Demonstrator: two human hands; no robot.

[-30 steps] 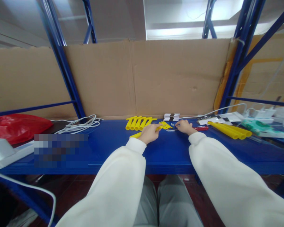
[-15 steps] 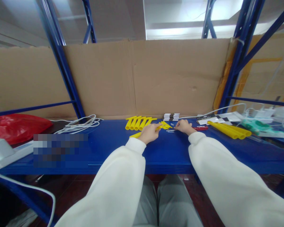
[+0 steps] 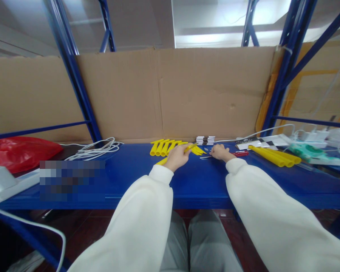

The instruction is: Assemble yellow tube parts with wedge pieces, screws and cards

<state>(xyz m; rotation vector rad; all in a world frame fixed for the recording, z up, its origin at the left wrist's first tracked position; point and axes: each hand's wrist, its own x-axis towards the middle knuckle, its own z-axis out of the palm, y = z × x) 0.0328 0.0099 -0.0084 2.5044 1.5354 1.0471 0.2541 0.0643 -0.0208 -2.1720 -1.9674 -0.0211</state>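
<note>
My left hand [image 3: 177, 156] is closed around a yellow tube-like handle [image 3: 162, 161], whose narrow end points up and right past the fingers. My right hand [image 3: 219, 152] rests low over the blue table [image 3: 198, 181], fingers pinched together; what they hold, if anything, is too small to make out. A screwdriver with a red handle [image 3: 241, 153] lies beneath that hand, its thin shaft showing to the left. Between the hands are several small flat yellow pieces [image 3: 197, 150] and tiny metal bits [image 3: 206, 149]. Beyond my left hand stands a row of yellow T-shaped handles [image 3: 160, 148].
A stack of white-and-black strips [image 3: 205, 140] sits against the cardboard wall [image 3: 209, 94]. Several yellow tubes [image 3: 274, 156] lie at right near a green bundle [image 3: 304, 151]. Coiled white cable [image 3: 99, 149] and a red bag [image 3: 19, 151] are at left.
My left hand has turned slightly and shifted left, tilting the yellow handle's narrow end upward. My right hand has barely moved, staying pinched near the metal bits.
</note>
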